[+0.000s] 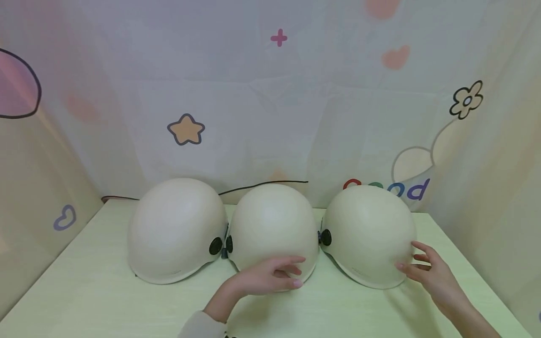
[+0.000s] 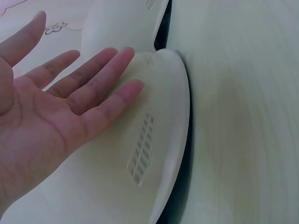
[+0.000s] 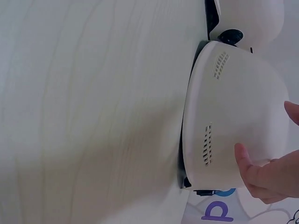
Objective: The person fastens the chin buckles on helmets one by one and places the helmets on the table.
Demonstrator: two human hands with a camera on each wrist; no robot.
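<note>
Where the backdrop (image 1: 236, 117) carries letters (image 1: 418, 189): "od" is readable, others partly hidden.
Helmets (image 1: 177, 230): three, along back edge of table (image 1: 105, 300).
Left hand (image 1: 268, 276): fingers loosely spread, before middle helmet (image 1: 272, 220).
Right hand (image 1: 437, 277): fingers parted, at right helmet (image 1: 367, 234).

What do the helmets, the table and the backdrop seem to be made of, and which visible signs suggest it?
Helmets: probably hard plastic with a smooth satin finish; soft highlights and slotted vents suggest it.
Table: pale, smooth wood or wood-look laminate; grain lines show without settling which.
Backdrop: apparently thin, matte printed fabric; creases hint at cloth, though plastic sheeting is possible.
</note>
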